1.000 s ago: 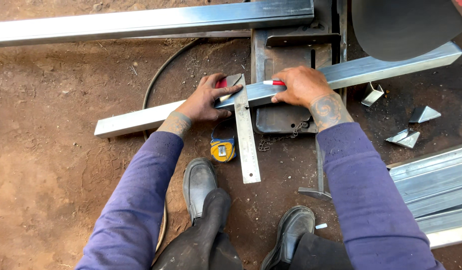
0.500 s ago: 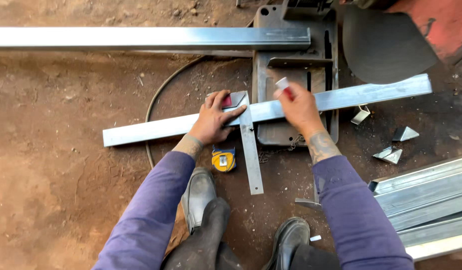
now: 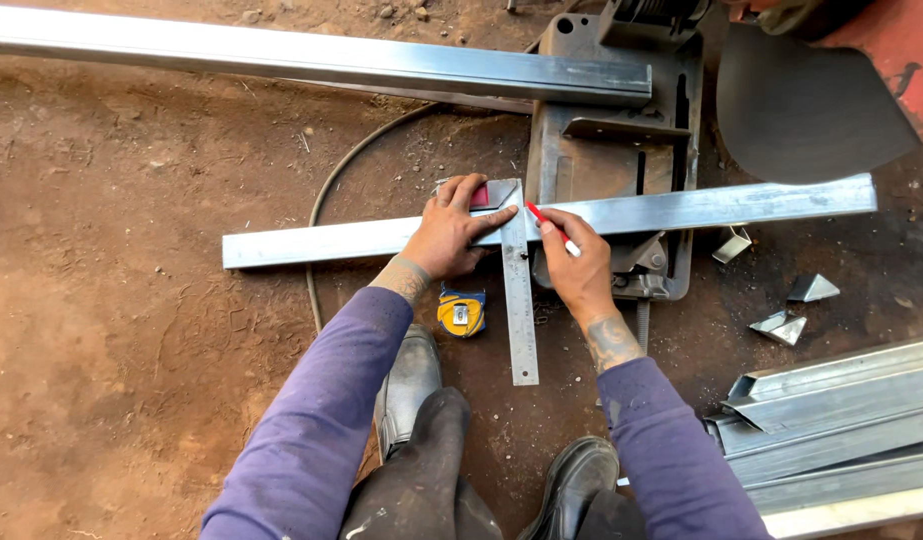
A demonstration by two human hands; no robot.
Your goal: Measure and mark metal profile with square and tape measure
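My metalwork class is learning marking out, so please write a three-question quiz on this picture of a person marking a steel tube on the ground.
1. True or false: the left hand presses a metal square against the galvanised steel tube.
2. What does the right hand hold?
A. a red marker pencil
B. a hammer
C. a drill
3. Fill in: the yellow ______ lies on the dirt between the left wrist and the blade of the square.

Key
1. True.
2. A: the red marker pencil, tip at the edge of the square.
3. Tape measure.
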